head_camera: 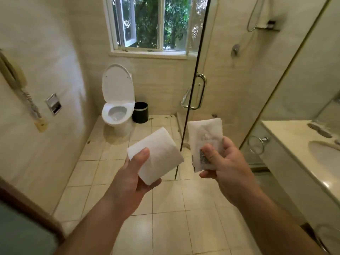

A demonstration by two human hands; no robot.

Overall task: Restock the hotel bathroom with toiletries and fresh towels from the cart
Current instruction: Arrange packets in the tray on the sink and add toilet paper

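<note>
Above the tiled floor (165,227), left hand (128,181) grips a white toilet roll (158,155), thumb on top; right hand (226,168) pinches a flat white packet (204,138). Toilet (117,100) stands lid-up beneath the window (152,24), black bin (140,112) just beside it

Matt white paper roll (156,155), glossy floor tiles (193,227), chrome door handle (199,91)
</note>
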